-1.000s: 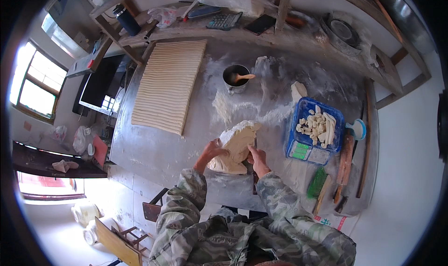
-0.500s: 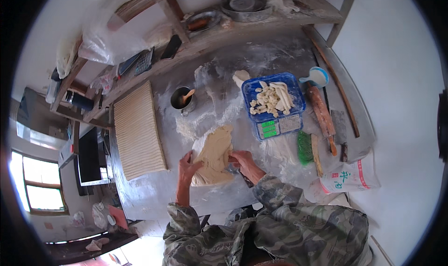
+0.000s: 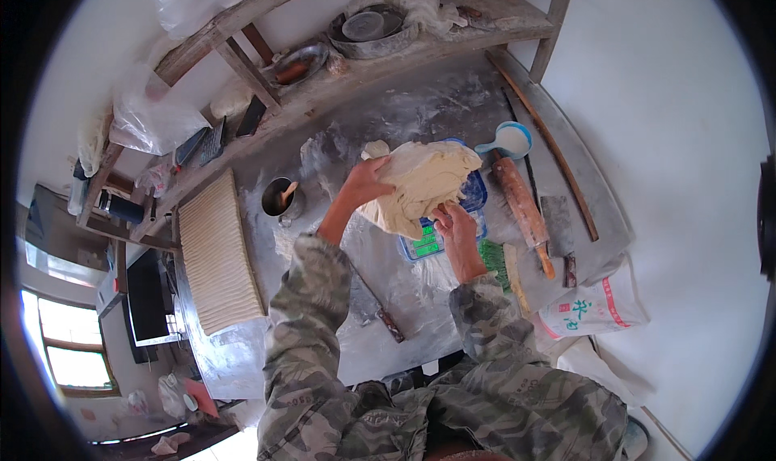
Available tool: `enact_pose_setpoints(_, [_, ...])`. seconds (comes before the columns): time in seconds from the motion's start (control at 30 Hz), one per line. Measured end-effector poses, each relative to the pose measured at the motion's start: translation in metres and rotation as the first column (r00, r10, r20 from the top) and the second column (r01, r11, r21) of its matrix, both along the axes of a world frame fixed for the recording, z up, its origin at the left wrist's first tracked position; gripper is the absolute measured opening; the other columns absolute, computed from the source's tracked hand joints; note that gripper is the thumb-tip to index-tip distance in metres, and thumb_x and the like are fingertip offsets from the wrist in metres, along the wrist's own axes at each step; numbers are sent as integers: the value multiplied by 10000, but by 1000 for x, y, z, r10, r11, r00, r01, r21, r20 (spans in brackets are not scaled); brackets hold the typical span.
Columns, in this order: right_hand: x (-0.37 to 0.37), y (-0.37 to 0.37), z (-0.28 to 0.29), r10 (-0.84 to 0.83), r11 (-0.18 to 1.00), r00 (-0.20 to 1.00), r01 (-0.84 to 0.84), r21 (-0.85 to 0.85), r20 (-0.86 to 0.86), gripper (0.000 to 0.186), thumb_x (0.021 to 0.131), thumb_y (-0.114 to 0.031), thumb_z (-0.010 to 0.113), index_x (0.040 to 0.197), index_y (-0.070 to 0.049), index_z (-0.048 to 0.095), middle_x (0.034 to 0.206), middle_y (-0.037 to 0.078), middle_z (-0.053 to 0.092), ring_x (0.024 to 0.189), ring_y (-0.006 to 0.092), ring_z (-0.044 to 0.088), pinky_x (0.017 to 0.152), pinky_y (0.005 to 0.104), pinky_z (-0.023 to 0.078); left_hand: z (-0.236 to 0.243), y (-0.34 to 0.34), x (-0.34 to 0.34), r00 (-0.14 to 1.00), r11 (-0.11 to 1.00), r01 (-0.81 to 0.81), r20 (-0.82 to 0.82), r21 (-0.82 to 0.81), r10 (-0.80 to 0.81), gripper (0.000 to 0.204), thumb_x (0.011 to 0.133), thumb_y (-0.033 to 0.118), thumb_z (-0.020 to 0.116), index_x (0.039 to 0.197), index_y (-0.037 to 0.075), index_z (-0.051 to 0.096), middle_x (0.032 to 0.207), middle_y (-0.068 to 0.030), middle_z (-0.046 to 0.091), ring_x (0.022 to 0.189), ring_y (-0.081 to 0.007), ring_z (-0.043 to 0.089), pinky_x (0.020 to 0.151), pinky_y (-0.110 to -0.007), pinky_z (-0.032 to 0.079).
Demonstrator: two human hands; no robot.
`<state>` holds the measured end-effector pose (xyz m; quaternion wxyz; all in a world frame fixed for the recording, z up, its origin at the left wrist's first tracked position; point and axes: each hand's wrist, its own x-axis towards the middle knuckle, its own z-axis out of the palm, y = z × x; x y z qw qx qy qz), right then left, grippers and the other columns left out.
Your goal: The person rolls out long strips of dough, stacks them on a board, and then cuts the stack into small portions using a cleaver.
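Note:
A large, floppy slab of pale dough point(image 3: 424, 178) is held up over the blue plastic tray point(image 3: 477, 193) of a digital scale point(image 3: 424, 247). My left hand point(image 3: 365, 186) grips its left side, thumb and fingers closed around the edge. At the lower right edge, my right hand point(image 3: 459, 236) pinches the dough with curled fingers. The slab hides most of the tray and whatever lies in it; I cannot tell whether it touches the tray. On the floured table below lies a long, thin blade with a dark handle point(image 3: 390, 325).
Ribbed dough strips point(image 3: 220, 255) lie at the left, with a metal cup point(image 3: 283, 198) nearby. On the right are a ladle point(image 3: 512, 140), a rolling pin point(image 3: 521, 202), a green brush point(image 3: 495, 261), a wooden stick point(image 3: 558, 150) and a sack point(image 3: 594, 306). A shelf point(image 3: 453, 47) spans the back.
Both hands have lifted the dough slab off the table and carried it forward and right, over the scale tray. The dough pieces there are now covered, and the blade on the table is uncovered.

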<state>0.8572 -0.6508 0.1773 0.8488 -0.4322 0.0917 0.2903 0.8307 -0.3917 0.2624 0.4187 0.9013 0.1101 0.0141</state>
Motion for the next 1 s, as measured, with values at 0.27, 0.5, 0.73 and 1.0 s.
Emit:
enact_pose_setpoints(0.27, [38,-11,-26,53,997,998,-56,-46,-46,322,974,-284,586,1195,-51,612,1161,43,662,1111,211,657,876,356,465,-54,4,67,988,988,150,-34,34,-148,775,722,200,731,1437,6,505,1373,-207,603,1265,-291,589,1071,-341,447])
enact_pose_setpoints(0.5, [45,-30,-30,149,963,987,-158,-219,-57,320,990,-299,594,1180,-47,643,1147,82,706,1082,217,683,811,331,485,-63,-2,63,997,970,45,-64,237,-31,752,722,235,724,1410,8,521,1339,-223,611,1248,-342,589,1059,-382,462])
enact_pose_setpoints(0.73, [26,-86,-66,174,925,981,-192,-328,-86,314,972,-290,640,1174,-49,654,1145,104,712,1057,221,697,807,340,490,-66,-5,25,986,983,-146,94,110,136,683,762,237,712,1389,21,548,1372,-224,587,1257,-354,578,1075,-394,454])
enact_pose_setpoints(1.0, [-4,-152,-90,193,863,969,-243,-442,-157,314,962,-293,672,1160,-49,662,1101,97,727,1025,229,712,775,345,502,-95,-15,-68,875,887,-457,218,69,433,504,793,215,706,1260,29,662,1258,-210,663,1183,-366,624,1024,-405,482])
